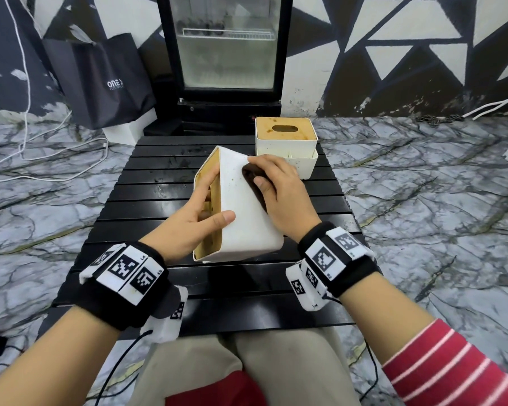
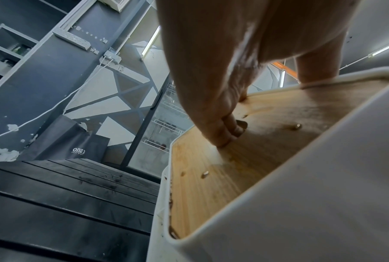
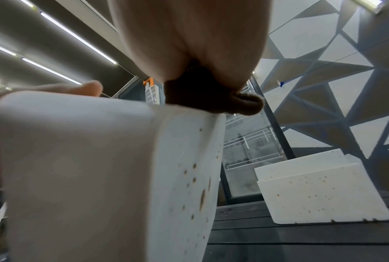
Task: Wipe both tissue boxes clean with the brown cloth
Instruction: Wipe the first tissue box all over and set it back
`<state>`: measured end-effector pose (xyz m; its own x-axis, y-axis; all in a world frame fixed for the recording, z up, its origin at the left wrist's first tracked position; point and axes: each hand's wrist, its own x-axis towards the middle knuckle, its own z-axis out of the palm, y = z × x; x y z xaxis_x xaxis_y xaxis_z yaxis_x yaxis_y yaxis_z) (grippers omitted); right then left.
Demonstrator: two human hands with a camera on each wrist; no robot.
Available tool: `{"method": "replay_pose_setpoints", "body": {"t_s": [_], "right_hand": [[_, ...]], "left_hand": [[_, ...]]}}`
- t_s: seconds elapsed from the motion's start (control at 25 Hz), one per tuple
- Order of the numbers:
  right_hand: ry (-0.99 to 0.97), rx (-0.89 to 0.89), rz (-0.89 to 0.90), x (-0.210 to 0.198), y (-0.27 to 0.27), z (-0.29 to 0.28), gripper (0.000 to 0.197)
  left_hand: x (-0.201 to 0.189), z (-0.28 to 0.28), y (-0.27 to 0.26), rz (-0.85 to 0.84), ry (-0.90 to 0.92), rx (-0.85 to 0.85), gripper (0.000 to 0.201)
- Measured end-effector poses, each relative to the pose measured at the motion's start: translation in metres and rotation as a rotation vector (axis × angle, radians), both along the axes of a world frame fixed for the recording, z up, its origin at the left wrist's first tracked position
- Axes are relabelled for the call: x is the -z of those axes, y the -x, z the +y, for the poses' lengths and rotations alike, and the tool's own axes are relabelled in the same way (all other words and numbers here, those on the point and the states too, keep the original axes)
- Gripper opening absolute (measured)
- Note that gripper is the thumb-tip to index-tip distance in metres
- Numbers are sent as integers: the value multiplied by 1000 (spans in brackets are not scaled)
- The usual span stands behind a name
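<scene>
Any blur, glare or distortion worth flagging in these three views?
Head: fairly sharp, evenly lit, wide-angle stretch toward the corners. Left wrist: left hand soft up close, wooden lid clear. Right wrist: right hand and cloth blurred and dark, ceiling lights blown out.

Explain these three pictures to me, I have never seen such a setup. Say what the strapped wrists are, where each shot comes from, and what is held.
No machine: a person wears marker-printed wristbands with cameras. One picture comes from a head camera looking down; the other two look along each wrist. On the black slatted table, the left hand grips the near tissue box, tipped on its side, fingers hooked in its wooden lid's slot. The right hand presses the brown cloth against its speckled white face. The far tissue box stands upright behind, also spotted.
</scene>
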<state>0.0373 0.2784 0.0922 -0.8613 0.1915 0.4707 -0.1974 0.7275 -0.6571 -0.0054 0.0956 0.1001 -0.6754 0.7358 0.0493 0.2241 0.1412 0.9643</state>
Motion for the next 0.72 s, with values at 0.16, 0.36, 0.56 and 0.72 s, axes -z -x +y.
{"method": "replay_pose_setpoints", "body": {"t_s": [0.16, 0.36, 0.56, 0.72], "right_hand": [[15, 42, 29, 4, -3, -1, 35], [-37, 0, 57, 0, -2, -6, 35], [31, 42, 27, 2, 0, 0, 35], [16, 15, 86, 10, -15, -14, 37]], "left_hand": [[0, 1, -1, 20, 10, -13, 71], [2, 0, -4, -2, -7, -20, 71], [4, 1, -3, -1, 0, -19, 73], [5, 2, -2, 5, -8, -29, 74]]}}
